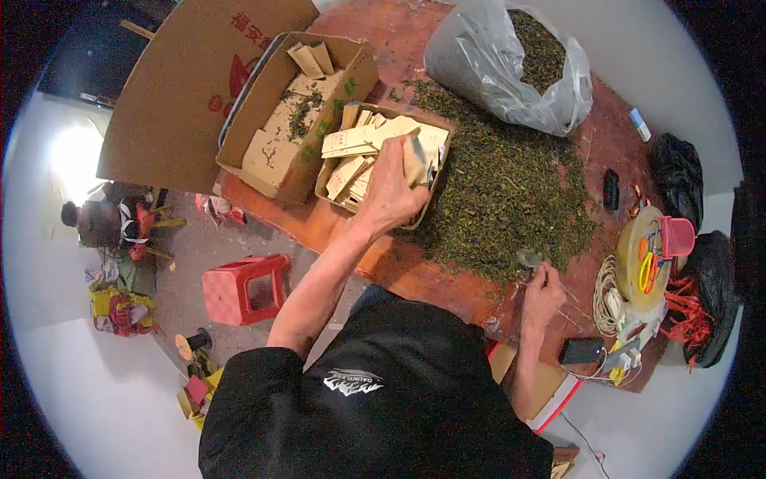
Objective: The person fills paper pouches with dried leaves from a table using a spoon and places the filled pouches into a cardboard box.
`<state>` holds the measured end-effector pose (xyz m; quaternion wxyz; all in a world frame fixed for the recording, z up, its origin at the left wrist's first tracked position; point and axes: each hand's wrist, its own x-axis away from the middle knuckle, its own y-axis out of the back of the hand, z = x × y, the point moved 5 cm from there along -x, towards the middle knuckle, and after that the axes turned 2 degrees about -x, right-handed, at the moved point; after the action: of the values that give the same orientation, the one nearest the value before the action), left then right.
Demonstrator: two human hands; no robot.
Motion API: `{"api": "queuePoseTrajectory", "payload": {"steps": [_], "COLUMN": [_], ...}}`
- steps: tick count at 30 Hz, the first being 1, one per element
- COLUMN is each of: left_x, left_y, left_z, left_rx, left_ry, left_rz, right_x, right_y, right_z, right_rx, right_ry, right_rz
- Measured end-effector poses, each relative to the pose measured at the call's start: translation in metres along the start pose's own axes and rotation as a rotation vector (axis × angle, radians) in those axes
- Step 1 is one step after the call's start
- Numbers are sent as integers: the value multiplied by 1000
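Note:
My left hand [388, 194] is over a small cardboard box [325, 190] filled with tan paper packets [349, 173]. Its fingers are closed round one upright paper packet [414, 162]. Low on the right, my right hand [544, 297] pinches what looks like a small spoon [529, 257], its shiny bowl at the near edge of a spread of dried tea leaves [503, 188]. The spoon's handle is mostly hidden by the fingers.
A larger open carton [267, 180] with packets and loose leaves stands left. A clear plastic bag [479, 68] of leaves sits behind. Right are a round tub [633, 275] with scissors [649, 271], a string coil [608, 299] and a phone [582, 351]. A red stool [246, 291] is on the floor.

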<state>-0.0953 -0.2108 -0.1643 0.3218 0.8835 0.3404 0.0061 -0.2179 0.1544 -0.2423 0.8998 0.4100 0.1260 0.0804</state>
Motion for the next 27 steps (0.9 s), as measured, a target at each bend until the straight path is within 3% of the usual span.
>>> {"api": "queuePoseTrajectory", "payload": {"steps": [8,16,27], "left_x": [13,20,33], "left_y": [-18,-37,-67], "left_z": [-12,-19,-16], "left_rx": [-44,-89,-162], "left_ry": [-88,-202,-242], "left_rz": [35,45,154], "right_x": [-10,-25,-30], "right_y": [4,34,30], "right_z": [0,112,172], "right_rx": [51,-129,-367], "right_ry": [102,339,358], "right_rz": [-24,-71,42]}}
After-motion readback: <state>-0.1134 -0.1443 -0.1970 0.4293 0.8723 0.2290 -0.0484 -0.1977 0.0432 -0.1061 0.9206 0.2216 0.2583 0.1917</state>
